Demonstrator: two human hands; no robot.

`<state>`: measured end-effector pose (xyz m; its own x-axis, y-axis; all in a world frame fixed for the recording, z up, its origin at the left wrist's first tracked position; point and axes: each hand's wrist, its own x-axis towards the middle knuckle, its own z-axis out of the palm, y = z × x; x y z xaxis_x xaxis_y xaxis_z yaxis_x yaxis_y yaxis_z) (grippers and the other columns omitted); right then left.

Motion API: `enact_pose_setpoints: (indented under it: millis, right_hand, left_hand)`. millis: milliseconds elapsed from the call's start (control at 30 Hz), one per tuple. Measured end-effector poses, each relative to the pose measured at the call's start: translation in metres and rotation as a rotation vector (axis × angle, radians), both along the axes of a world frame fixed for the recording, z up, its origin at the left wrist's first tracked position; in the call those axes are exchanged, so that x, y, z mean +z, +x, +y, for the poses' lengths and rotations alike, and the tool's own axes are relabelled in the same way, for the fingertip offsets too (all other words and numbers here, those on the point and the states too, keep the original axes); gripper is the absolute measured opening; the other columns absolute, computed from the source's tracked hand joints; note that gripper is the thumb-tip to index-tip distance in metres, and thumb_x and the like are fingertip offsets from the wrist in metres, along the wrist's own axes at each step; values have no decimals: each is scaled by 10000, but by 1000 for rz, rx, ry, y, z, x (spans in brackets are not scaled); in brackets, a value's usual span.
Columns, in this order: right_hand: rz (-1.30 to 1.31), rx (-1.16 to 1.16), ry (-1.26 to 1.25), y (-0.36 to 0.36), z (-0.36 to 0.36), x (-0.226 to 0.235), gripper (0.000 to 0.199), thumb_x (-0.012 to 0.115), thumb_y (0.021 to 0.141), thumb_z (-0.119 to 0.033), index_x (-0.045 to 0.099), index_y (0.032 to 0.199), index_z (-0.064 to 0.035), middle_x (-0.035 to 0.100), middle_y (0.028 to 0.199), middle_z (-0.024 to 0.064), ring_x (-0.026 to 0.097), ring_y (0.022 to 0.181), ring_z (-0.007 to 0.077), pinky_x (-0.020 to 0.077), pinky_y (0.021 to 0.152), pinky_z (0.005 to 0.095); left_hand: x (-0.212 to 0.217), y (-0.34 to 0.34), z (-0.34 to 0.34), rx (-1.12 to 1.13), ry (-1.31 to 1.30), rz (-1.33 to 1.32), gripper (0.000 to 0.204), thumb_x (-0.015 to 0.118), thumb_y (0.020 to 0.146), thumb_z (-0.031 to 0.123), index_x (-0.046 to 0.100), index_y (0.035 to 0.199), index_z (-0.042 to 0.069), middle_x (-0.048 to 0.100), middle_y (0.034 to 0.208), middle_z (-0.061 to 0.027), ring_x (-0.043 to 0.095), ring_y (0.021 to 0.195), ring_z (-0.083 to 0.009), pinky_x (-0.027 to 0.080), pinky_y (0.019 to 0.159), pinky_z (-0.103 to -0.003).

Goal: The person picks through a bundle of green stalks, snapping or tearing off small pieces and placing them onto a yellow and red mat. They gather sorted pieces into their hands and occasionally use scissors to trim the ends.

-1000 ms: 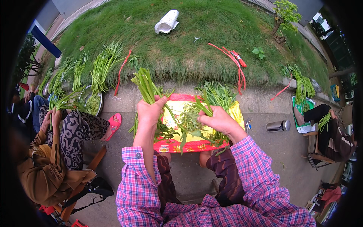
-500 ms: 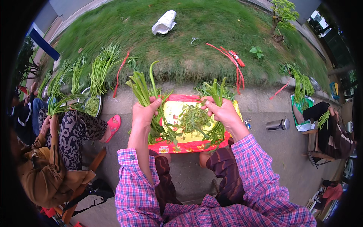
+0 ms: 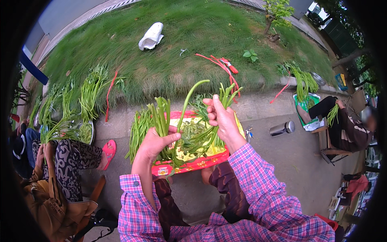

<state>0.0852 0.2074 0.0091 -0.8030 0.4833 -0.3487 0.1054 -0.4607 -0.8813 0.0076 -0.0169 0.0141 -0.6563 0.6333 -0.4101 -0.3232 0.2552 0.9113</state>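
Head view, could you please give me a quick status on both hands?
Left hand grips stalk bundle. Right hand holds more stalks. Both above red-edged sheet.

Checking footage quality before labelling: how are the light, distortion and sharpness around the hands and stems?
Head view: soft, even daylight, no hard shadows or glare; heavy fisheye, the curb bows and black corners frame the picture; left hand and right hand with their green stems look sharp at centre; people near the rim are stretched and softer.
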Motion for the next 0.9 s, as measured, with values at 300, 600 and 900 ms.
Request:
enact_pose_setpoints:
  millis: [300, 600, 900]
  right_hand:
    - [57, 46, 33, 2, -1, 1, 369, 561, 980, -405, 653, 1049, -54, 450, 764, -54, 403, 644, 26, 317, 503, 178]
    - [85, 57, -28, -4, -19, 12, 426, 458, 1012, -449, 551, 1057, -36, 518, 792, 12, 498, 629, 100, 491, 612, 288]
    - [44, 277, 3, 1, -37, 17, 304, 700, 900, -356, 619, 995, -79, 428, 669, -94, 350, 509, 16, 258, 447, 205]
  left_hand:
    - [-6, 22, 21, -151, -39, 23, 306, 816, 766, 107, 676, 1016, 0, 675, 867, -34, 619, 778, -102, 505, 698, -257]
    - [-5, 7, 8, -27, 144, -187, 504, 813, 765, 129, 588, 1182, -44, 684, 990, -102, 636, 837, -146, 498, 671, -247]
    - [-6, 7, 10, -93, 147, -241, 549, 786, 781, 112, 538, 1244, -49, 683, 981, -108, 637, 820, -140, 498, 656, -244]
